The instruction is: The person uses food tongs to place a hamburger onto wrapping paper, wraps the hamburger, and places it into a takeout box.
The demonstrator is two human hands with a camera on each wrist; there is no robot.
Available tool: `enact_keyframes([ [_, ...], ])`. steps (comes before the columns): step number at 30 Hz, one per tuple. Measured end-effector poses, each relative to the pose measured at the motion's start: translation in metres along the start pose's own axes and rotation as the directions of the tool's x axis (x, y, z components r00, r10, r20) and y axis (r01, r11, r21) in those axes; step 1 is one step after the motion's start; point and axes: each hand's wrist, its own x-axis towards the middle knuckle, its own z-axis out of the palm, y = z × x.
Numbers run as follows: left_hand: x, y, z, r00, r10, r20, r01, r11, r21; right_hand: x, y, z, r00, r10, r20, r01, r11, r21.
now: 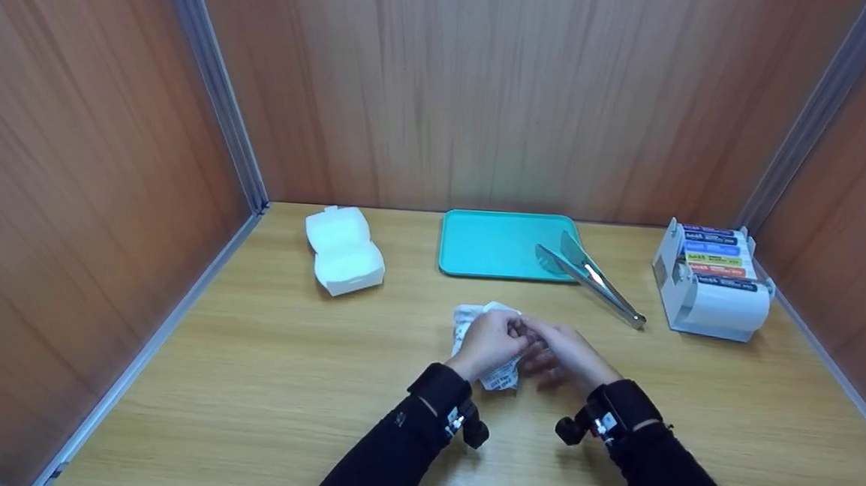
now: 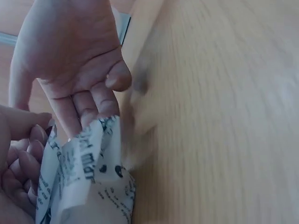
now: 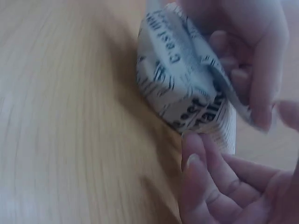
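Observation:
A package in white paper with black print [image 1: 500, 376] lies on the table in front of me, its folds partly covered by my hands in the head view. My left hand [image 1: 487, 344] pinches the edge of a paper flap between thumb and fingertip, as the right wrist view shows. My right hand [image 1: 567, 354] is at the package's right side. Its fingers [image 3: 219, 182] reach to the folded end of the paper, mostly extended, and its thumb is near the left fingertips. What the paper wraps is hidden.
An open white clamshell box [image 1: 346, 256] stands at the back left. Metal tongs [image 1: 603, 287] lean across a turquoise tray [image 1: 489, 243] behind the package. A white dispenser with colourful labelled boxes [image 1: 722, 302] is at the right. Wooden panels [image 1: 487, 88] enclose the table.

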Motion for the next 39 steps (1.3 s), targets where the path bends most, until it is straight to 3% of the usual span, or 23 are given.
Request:
enact_keyframes([
  [4, -0.001, -0.002, -0.004, 0.997, 0.026, 0.071, -0.025, 0.999, -0.019, 0.000, -0.005, 0.003, 0.995, 0.013, -0.095, -0.016, 0.999, -0.032],
  [8, -0.004, -0.007, -0.010, 0.994, 0.033, 0.104, -0.025, 0.997, -0.080, 0.001, -0.013, 0.006, 0.988, -0.048, -0.148, 0.028, 0.991, -0.129],
  [11, -0.006, -0.010, -0.012, 0.996, 0.013, 0.083, 0.001, 0.987, -0.160, 0.002, -0.014, 0.009, 0.983, -0.112, -0.146, 0.083, 0.977, -0.195],
  [13, -0.007, -0.011, -0.013, 0.999, -0.004, 0.034, 0.010, 0.983, -0.185, 0.001, -0.013, 0.012, 0.982, -0.118, -0.145, 0.089, 0.978, -0.190],
  [15, -0.009, -0.012, -0.014, 0.999, 0.009, -0.043, -0.013, 0.994, -0.111, 0.002, -0.010, 0.014, 0.985, -0.118, -0.129, 0.095, 0.981, -0.170],
  [18, -0.013, -0.013, -0.017, 0.990, 0.050, -0.134, -0.034, 0.992, 0.120, 0.004, -0.005, 0.018, 0.989, -0.087, -0.120, 0.077, 0.993, -0.088],
  [21, -0.019, -0.011, -0.018, 0.985, 0.100, -0.138, -0.049, 0.943, 0.329, 0.007, -0.001, 0.019, 0.991, -0.080, -0.109, 0.076, 0.996, -0.038],
  [25, -0.025, -0.008, -0.019, 0.988, 0.138, -0.071, -0.088, 0.875, 0.477, 0.009, 0.002, 0.019, 0.995, -0.042, -0.096, 0.044, 0.999, 0.019],
  [27, -0.027, -0.008, -0.019, 0.986, 0.159, -0.045, -0.108, 0.825, 0.554, 0.009, 0.003, 0.019, 0.996, -0.022, -0.092, 0.025, 0.999, 0.031],
  [29, -0.027, -0.008, -0.019, 0.985, 0.173, -0.027, -0.119, 0.773, 0.624, 0.008, 0.002, 0.019, 0.991, -0.041, -0.125, 0.038, 0.999, -0.027],
  [30, -0.027, -0.008, -0.019, 0.984, 0.177, -0.019, -0.123, 0.751, 0.649, 0.006, 0.002, 0.020, 0.983, -0.090, -0.162, 0.075, 0.992, -0.100],
  [31, -0.027, -0.008, -0.019, 0.984, 0.179, -0.015, -0.124, 0.734, 0.667, 0.004, 0.001, 0.021, 0.964, -0.165, -0.206, 0.125, 0.972, -0.197],
  [32, -0.027, -0.009, -0.019, 0.984, 0.178, -0.013, -0.122, 0.721, 0.682, 0.002, 0.000, 0.023, 0.932, -0.267, -0.247, 0.186, 0.933, -0.307],
  [33, -0.027, -0.009, -0.019, 0.985, 0.175, -0.015, -0.117, 0.718, 0.686, 0.000, -0.001, 0.026, 0.876, -0.397, -0.274, 0.261, 0.868, -0.423],
  [35, -0.026, -0.011, -0.019, 0.986, 0.166, -0.029, -0.104, 0.734, 0.671, -0.006, -0.002, 0.033, 0.725, -0.639, -0.257, 0.359, 0.668, -0.652],
  [37, -0.025, -0.013, -0.018, 0.982, 0.178, -0.064, -0.093, 0.751, 0.653, -0.009, -0.004, 0.042, 0.561, -0.816, -0.140, 0.448, 0.441, -0.777],
  [38, -0.024, -0.014, -0.018, 0.980, 0.184, -0.080, -0.090, 0.759, 0.644, -0.009, -0.004, 0.047, 0.507, -0.859, -0.066, 0.488, 0.350, -0.800],
  [39, -0.024, -0.015, -0.018, 0.977, 0.193, -0.092, -0.093, 0.770, 0.632, -0.010, -0.005, 0.051, 0.476, -0.879, -0.001, 0.519, 0.282, -0.807],
])
